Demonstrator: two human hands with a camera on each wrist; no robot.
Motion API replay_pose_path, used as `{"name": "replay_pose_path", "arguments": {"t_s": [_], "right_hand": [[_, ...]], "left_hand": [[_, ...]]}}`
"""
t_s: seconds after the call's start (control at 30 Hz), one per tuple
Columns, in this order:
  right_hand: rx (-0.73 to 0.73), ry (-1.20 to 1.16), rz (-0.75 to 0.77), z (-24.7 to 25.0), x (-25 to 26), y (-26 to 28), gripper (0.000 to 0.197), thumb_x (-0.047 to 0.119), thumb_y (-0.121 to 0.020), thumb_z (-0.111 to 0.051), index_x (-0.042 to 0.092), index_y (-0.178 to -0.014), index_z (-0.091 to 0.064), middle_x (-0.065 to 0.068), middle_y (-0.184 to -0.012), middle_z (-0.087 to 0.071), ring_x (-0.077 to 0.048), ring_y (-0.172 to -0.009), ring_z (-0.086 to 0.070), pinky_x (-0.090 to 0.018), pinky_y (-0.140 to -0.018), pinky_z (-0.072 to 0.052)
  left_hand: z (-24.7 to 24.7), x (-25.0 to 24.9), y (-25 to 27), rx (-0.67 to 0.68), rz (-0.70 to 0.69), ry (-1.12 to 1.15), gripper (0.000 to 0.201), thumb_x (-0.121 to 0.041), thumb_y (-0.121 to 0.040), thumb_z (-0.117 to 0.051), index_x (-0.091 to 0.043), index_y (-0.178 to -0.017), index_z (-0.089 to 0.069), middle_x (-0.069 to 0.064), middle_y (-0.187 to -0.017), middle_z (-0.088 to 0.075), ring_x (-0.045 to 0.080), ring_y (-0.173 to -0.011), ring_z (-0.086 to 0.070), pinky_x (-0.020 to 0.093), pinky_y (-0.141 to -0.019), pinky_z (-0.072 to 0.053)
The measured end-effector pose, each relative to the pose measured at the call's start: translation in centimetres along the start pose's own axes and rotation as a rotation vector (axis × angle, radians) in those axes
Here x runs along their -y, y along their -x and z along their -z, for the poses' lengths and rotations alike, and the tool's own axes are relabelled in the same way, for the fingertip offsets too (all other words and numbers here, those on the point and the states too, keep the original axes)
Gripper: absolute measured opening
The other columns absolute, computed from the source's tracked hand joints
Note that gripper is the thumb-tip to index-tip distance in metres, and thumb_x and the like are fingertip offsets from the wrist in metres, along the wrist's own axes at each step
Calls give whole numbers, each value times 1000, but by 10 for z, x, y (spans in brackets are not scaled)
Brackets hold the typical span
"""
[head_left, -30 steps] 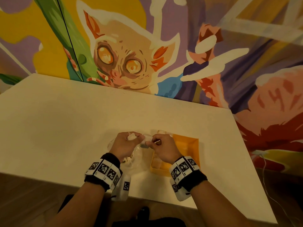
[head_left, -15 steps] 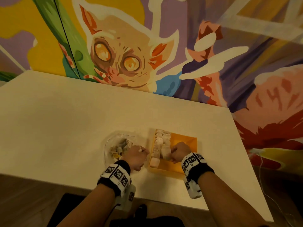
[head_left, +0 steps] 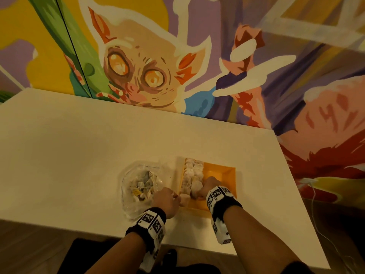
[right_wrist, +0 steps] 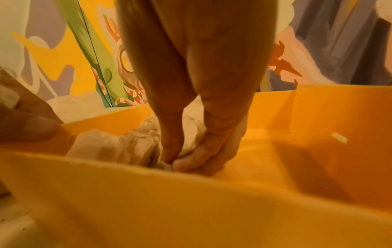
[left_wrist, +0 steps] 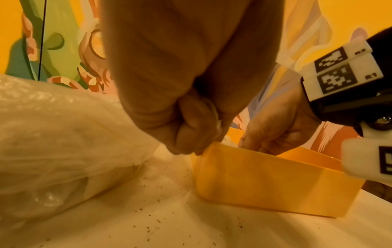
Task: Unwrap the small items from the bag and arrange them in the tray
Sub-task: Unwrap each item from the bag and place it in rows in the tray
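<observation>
The surface [head_left: 79, 155] is carrying the clear bag [head_left: 138, 184], which is lying just left of the yellow tray [head_left: 227, 175] with wrapped pieces showing inside it. Pale unwrapped items [head_left: 192, 175] are sitting in two rows along the tray's left side. The right hand [right_wrist: 197, 151] is reaching into the tray, its fingertips pinching one item against the row's near end; a clean placement probably means nudging it snug against its neighbours before letting go. The left hand [left_wrist: 186, 130] is curled closed at the tray's left rim, touching it and likely steadying it; whether it is holding a scrap of wrapper I cannot tell. The wristband markers are showing only coded squares, with tiny lettering too small to read
</observation>
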State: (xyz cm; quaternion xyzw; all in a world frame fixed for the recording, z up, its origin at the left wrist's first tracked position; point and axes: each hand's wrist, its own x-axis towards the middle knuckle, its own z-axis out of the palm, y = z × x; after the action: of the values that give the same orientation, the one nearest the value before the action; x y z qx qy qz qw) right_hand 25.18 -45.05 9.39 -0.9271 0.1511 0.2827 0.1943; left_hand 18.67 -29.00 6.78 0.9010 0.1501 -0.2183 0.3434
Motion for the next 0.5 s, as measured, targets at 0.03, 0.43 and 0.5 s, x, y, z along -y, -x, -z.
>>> {"name": "replay_pose_path", "arguments": {"t_s": [0.03,0.43,0.5], "right_hand": [[-14,14,1,0,0,0,26,28,-82,-72,12,-100,-62,-9,-108,-67,-24,-86,-63,-22,-53,-42],[-41,-3,66,0,4,-10,62,22,-76,-79,8,-130,-51,-13,-131,-53,-30,-119,-54,-33,-91,-47],[-75,53,51,-4,6,-9,59,29,-79,-76,11,-128,-48,-12,-127,-54,-29,-111,-57,-32,-81,-49]], "left_hand": [[0,0,0,4,8,9,35,-46,-89,-57,-16,-105,-67,6,-108,-69,24,-101,-63,32,-83,-49],[2,-3,-1,61,22,-43,28,-31,-94,-49,-16,-109,-66,8,-114,-64,28,-106,-61,36,-91,-51],[3,-3,-2,52,25,-49,27,-30,-93,-50,-14,-106,-66,9,-109,-67,28,-102,-63,36,-87,-52]]}}
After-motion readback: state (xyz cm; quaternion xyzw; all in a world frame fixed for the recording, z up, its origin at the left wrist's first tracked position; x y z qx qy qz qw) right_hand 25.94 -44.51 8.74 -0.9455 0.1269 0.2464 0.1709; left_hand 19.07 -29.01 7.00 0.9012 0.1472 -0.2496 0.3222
